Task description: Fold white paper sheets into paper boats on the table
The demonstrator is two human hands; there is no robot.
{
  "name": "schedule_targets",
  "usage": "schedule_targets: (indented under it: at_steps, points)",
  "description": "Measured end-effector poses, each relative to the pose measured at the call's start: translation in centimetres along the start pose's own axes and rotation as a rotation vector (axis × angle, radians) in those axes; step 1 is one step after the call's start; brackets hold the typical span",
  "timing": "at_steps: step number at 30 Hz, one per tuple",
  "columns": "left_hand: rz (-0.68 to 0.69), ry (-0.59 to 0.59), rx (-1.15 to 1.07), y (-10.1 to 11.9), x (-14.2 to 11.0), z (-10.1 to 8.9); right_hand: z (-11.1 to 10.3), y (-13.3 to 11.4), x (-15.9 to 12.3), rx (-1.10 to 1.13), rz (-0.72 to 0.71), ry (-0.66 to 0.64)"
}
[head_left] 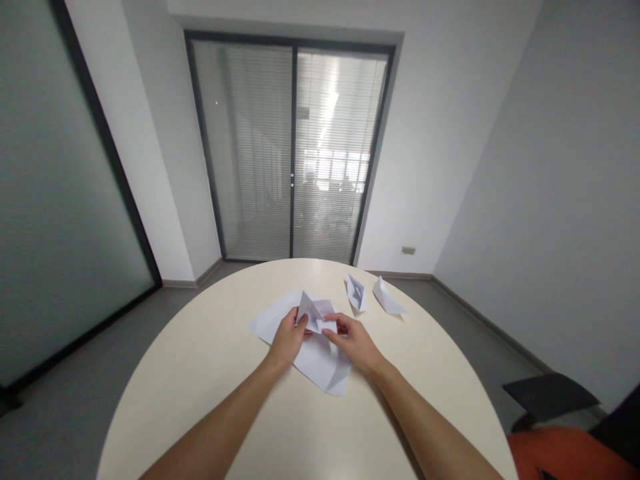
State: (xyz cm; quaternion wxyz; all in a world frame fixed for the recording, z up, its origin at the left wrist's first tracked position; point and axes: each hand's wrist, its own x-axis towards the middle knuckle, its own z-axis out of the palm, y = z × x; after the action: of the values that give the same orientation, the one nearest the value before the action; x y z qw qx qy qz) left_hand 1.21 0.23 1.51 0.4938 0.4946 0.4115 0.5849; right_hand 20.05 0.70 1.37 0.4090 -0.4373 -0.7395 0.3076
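Folded paper piece [309, 313]: white, with a pointed peak standing up on its left side; raised above the near-middle of the tabletop [200, 387], between the two hands.

Left hand [289, 338]: grip pinched, thumb on the near face of the piece at its left side, fingers behind and below. Right hand [356, 341]: grip pinched on the right end of the same piece, thumb below and index finger along the upper edge.

Beneath piece and hands: flat white paper [320, 360], lying on the tabletop and showing to the left and on the near side; cannot tell whether one sheet or several.

Beyond the right hand, near the far right edge: two folded paper shapes, well apart from the held piece. The left one [356, 293] shows a hollow; the right one [388, 300] lies near it with a point up.

Surroundings: glass door [295, 153] with blinds beyond the tabletop; orange-seated chair [570, 450] at lower right.
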Motion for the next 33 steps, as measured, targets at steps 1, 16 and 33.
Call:
schedule_targets:
  at_steps: [1, 16, 33]
  points:
    - [0.003, -0.003, 0.009, -0.1, 0.0, 0.0, 0.0, 0.0, 0.0, -0.008, 0.004, 0.001]
    - [-0.068, 0.222, 0.158, -1.5, 0.9, -1.3, -0.9, -2.0, -0.7, -0.093, -0.280, -0.009]
    - [0.239, 0.208, 0.222, -0.3, 0.3, -1.3, -1.4, 0.0, 0.5, 0.129, -0.056, 0.485]
